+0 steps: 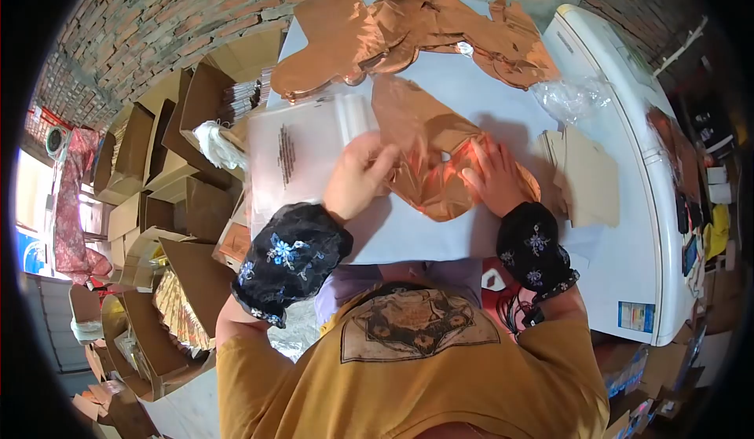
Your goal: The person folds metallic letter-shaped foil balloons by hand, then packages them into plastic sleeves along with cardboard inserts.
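A flat, creased copper-coloured foil balloon lies on the white table in front of me. My left hand is at its left side, thumb and fingers closed in a pinch on the foil edge. My right hand rests on the balloon's right part, fingers stretched out and somewhat apart. Reddish light shines off the foil beside these fingers. Left of the balloon, near my left wrist, lies a stack of clear plastic bags with dark print. Further back, more flat copper foil balloons are heaped in overlapping layers.
Beige cardboard pieces lie right of the balloon, with crumpled clear plastic behind them. A white fridge-like appliance borders the table's right side. Open cardboard boxes crowd the left. A brick wall stands behind.
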### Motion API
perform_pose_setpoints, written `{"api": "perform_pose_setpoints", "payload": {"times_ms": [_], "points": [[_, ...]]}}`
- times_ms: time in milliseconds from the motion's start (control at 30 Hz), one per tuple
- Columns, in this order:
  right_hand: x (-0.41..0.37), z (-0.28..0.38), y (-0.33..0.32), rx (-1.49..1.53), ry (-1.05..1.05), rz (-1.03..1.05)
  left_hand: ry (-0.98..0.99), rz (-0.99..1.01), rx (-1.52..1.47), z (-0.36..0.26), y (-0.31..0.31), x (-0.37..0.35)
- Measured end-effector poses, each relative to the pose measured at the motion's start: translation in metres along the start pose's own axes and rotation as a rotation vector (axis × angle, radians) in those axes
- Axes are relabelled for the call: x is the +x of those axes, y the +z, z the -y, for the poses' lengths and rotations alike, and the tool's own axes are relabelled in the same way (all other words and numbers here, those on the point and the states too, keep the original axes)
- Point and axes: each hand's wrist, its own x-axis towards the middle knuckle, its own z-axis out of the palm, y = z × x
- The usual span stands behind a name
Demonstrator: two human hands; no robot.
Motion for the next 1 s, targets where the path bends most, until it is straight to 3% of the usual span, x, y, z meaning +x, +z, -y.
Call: {"api": "perform_pose_setpoints", "payload": {"times_ms": [33,100,133,233,367,533,567,633,767,833,900,1000], "points": [[0.001,0.000,0.001,0.030,0.025,0.012,-0.158,0.048,-0.057,-0.021,-0.005,0.003],[0.005,-0.003,0.000,0.087,0.068,0.035,0.052,-0.046,0.118,-0.009,-0.007,0.035],[0.004,-0.008,0.008,0.032,0.089,0.028,-0.058,-0.022,0.175,-0.013,-0.012,0.051],[0.001,-0.027,0.039,-0.206,0.039,0.000,-0.225,0.143,0.219,0.022,-0.029,0.080],[-0.001,-0.033,0.042,-0.282,0.067,-0.060,-0.377,0.410,-0.053,0.010,-0.035,0.056],[0.007,-0.010,0.019,-0.201,0.219,-0.102,-0.060,0.106,0.298,-0.015,-0.027,0.079],[0.009,-0.009,0.017,-0.210,0.236,-0.102,-0.266,0.149,0.075,-0.032,-0.031,0.081],[0.010,-0.004,0.014,-0.220,0.276,-0.105,-0.453,0.269,0.061,-0.029,-0.037,0.097],[0.010,-0.001,0.004,-0.111,0.295,-0.080,-0.665,0.236,-0.022,0.007,-0.047,0.089],[0.009,-0.004,0.007,-0.135,0.284,-0.078,-0.698,0.461,0.169,0.027,-0.058,0.086],[0.008,-0.007,0.011,-0.141,0.279,-0.085,-0.558,0.461,0.115,0.057,-0.056,0.075],[0.006,-0.009,0.015,-0.196,0.244,-0.143,-0.591,0.284,0.077,0.061,-0.046,0.057]]}}
